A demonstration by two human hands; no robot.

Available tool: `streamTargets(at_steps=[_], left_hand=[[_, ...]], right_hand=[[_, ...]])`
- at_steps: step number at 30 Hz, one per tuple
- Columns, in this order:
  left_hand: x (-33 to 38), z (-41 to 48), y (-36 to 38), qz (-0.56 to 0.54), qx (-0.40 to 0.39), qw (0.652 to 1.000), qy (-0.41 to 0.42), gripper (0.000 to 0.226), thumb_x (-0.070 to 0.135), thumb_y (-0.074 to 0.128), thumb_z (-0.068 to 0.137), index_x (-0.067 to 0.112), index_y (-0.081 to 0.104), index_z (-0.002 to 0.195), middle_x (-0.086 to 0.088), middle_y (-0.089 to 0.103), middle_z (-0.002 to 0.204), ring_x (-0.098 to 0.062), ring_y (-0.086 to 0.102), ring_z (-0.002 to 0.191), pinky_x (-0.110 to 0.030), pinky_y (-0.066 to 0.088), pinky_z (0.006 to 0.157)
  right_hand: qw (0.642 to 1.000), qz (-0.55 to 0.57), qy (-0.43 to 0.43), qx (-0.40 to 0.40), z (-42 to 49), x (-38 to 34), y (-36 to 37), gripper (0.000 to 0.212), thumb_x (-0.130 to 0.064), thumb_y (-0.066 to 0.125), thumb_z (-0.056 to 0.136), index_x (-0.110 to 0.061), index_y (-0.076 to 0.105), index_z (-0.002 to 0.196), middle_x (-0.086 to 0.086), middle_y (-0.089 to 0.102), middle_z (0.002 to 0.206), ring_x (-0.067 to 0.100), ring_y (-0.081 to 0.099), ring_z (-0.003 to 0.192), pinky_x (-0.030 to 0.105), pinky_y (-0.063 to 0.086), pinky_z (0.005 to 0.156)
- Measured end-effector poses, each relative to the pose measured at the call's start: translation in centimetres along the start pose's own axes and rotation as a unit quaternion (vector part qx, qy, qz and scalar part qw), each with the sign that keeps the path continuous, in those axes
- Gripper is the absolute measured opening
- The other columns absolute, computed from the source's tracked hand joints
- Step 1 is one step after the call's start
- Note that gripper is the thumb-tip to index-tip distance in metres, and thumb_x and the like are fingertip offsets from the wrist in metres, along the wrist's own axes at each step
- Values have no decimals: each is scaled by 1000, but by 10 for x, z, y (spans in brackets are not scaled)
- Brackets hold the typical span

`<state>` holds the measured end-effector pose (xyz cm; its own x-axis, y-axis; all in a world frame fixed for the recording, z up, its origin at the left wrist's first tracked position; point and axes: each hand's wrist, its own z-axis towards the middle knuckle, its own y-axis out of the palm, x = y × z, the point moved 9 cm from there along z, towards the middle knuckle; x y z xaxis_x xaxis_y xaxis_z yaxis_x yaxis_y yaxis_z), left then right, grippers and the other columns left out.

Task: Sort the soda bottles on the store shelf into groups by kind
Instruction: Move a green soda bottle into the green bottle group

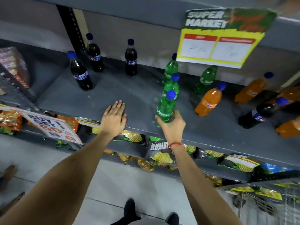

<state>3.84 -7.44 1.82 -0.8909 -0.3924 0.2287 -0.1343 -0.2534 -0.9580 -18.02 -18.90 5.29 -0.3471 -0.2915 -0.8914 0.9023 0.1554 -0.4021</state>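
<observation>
On the grey shelf [113, 88] three dark cola bottles [81, 72] with blue caps stand at the left. My right hand [172, 125] grips the base of a green soda bottle [166, 106] at the shelf's front edge. Two more green bottles [171, 84] stand in a row behind it, and another green one [205, 80] is to the right. Orange soda bottles [208, 99] and one dark cola bottle [259, 113] stand at the right. My left hand [114, 117] rests flat on the shelf front, fingers apart, holding nothing.
A yellow supermarket price sign [222, 38] hangs from the shelf above, hiding part of the back. A "buy 1 get 1" sign [52, 127] hangs at the lower left. Snack bags [160, 153] fill the shelf below. A wire basket [263, 197] stands at the lower right.
</observation>
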Motion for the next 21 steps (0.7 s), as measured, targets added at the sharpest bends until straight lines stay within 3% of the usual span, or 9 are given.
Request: streamTargets(at_steps=[3, 7, 12, 16, 21], left_hand=[[26, 2, 1, -6, 3, 1000, 31, 60, 37, 24, 93, -2, 48, 130, -18, 46, 139, -28, 39, 131, -47, 27, 107], [108, 2, 8, -40, -1, 992, 119, 56, 37, 30, 93, -2, 52, 127, -19, 51, 135, -29, 46, 126, -46, 33, 104], [219, 0, 33, -44, -38, 976, 211, 54, 37, 33, 91, -1, 55, 124, -16, 54, 132, -26, 50, 123, -42, 37, 101], [238, 1, 56, -7, -85, 977, 196, 62, 43, 27, 90, 0, 50, 129, -16, 51, 136, -25, 44, 128, -41, 32, 105], [236, 0, 57, 11, -82, 975, 207, 71, 53, 30, 90, -2, 48, 130, -17, 49, 137, -27, 43, 128, -43, 34, 105]], right_hand=[[999, -17, 10, 48, 5, 19, -55, 43, -29, 82, 64, -13, 61, 98, 9, 72, 92, 23, 68, 85, 39, 56, 77], [996, -25, 13, 84, 20, 32, -101, 39, -23, 83, 64, -11, 62, 96, 12, 72, 91, 25, 67, 85, 28, 51, 76], [995, -64, 18, 73, 35, 49, -121, 40, -26, 81, 65, -9, 60, 95, 12, 71, 91, 26, 66, 86, 24, 46, 73], [997, -62, 16, 51, 37, 56, -119, 41, -29, 81, 66, -10, 59, 95, 12, 71, 93, 27, 66, 88, 34, 52, 76], [999, -48, 9, 7, 37, 63, -118, 51, -33, 80, 67, -13, 56, 108, 10, 69, 102, 22, 64, 96, 39, 55, 84]])
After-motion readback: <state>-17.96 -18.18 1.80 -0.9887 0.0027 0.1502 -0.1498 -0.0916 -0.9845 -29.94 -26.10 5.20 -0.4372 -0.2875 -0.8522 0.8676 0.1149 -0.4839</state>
